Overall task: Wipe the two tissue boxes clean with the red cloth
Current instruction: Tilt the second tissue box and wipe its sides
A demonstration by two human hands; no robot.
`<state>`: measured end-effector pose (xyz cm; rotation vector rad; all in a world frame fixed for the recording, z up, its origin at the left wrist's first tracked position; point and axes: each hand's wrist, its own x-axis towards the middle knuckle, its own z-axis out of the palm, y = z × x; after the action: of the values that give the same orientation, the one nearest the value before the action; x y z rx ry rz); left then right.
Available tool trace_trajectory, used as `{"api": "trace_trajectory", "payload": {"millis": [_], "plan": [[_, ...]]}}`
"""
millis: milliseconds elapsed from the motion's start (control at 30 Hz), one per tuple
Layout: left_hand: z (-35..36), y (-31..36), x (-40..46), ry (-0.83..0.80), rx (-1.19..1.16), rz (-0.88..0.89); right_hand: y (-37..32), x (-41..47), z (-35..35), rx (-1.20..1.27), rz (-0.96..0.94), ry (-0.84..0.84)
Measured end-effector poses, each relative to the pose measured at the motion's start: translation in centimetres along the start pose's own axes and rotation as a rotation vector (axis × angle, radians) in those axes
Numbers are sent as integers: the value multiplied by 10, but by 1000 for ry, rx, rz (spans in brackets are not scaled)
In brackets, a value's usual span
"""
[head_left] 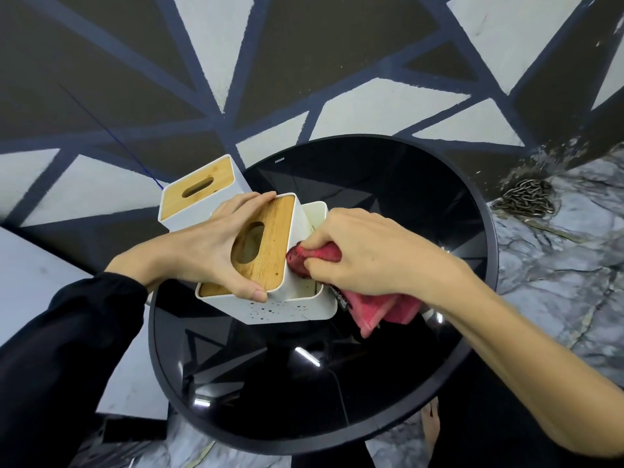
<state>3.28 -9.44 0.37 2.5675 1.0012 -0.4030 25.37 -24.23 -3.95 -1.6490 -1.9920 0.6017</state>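
Observation:
A white tissue box with a wooden slotted lid (266,241) is tilted above the round black glass table (388,204). My left hand (209,244) grips it across the lid. It rests in or on a white open tray-like box (290,310) speckled with dark spots. My right hand (368,251) is closed on the red cloth (378,309) and presses a bunched end against the tilted box's right side. A second white tissue box with a wooden lid (199,192) stands upright at the table's far left edge, untouched.
The table stands against a wall painted with dark and white triangles (304,62). A metal chain (523,199) lies on the marble floor to the right. A white block (40,285) sits to the left. A bare foot (430,430) shows below the table.

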Motion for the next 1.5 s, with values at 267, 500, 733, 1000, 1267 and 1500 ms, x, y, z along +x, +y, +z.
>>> {"api": "trace_trajectory", "payload": {"millis": [267, 500, 733, 1000, 1267, 1500], "plan": [[1, -2, 2, 0, 6, 3, -2, -17, 3, 50, -52, -51], [2, -4, 1, 3, -19, 5, 13, 5, 17, 194, 23, 159], [2, -3, 0, 5, -39, 0, 26, 25, 11, 227, -11, 247], [2, -2, 0, 2, -31, -3, 33, 39, 17, 214, 11, 354], [3, -3, 0, 6, -34, -4, 30, 27, 16, 136, -24, 209], [4, -3, 3, -8, -22, -4, 10, -12, 28, 113, -59, 117]]}}
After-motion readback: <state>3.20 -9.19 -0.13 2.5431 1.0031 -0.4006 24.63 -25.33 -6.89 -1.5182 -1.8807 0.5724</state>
